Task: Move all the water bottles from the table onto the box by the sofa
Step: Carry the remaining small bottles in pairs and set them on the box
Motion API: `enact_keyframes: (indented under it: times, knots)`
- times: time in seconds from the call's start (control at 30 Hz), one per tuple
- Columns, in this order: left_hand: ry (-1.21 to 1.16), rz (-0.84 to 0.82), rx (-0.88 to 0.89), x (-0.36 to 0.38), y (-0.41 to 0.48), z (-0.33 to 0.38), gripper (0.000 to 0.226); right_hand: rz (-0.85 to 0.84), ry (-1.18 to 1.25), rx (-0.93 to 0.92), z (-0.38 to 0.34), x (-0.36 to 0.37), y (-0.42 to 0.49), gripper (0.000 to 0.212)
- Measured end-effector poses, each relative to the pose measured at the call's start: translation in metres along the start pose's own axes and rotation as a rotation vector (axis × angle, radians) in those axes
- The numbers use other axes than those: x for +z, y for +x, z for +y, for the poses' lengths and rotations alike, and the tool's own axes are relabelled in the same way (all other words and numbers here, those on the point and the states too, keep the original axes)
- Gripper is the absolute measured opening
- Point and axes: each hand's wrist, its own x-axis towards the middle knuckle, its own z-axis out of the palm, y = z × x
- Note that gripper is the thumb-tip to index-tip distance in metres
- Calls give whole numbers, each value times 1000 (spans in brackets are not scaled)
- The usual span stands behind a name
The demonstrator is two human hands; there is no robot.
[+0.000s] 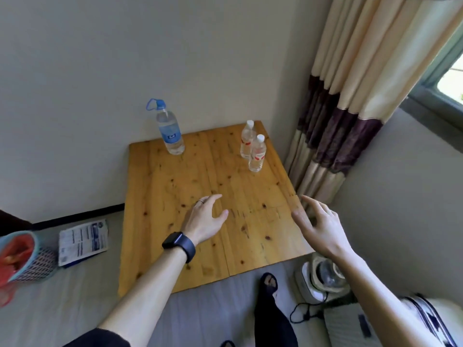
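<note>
- My left hand (205,216) hovers over the middle of the desk (160,246), fingers loosely spread and holding nothing. There is a dark watch (179,244) on that wrist and a ring (200,201) on one finger.
- My right hand (318,226) hangs over the desk's right edge, level with the left. Its fingers are also relaxed and apart, and it holds nothing.
- By my reckoning the task has barely begun, as three water bottles stand upright on the desk and neither hand touches one.
- The two small bottles stand beyond my right hand, towards the far right corner. The front small bottle (257,154) is just beside the rear small bottle (246,141), close enough that I cannot tell if they touch. Both are clear plastic with white caps and red-marked labels, and both look full or nearly so.
- The large bottle (170,131) stands beyond my left hand near the far edge, well apart from the small pair. It is clear, with a blue cap, a blue carry loop and a blue label.
- I cannot see the box by the sofa from here, so I cannot say whether any bottle is on it. All three in view are left to carry.
</note>
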Motion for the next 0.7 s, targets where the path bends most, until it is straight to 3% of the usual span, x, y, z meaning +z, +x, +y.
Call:
enact_keyframes:
  times: [0.4, 0.7]
  knots:
    - [14, -34, -152, 19, 220, 31, 60, -226, -3, 0, 2, 52, 244, 75]
    - [-49, 7, -175, 23, 370, 51, 68, -257, 148, 55, -11, 106, 385, 99]
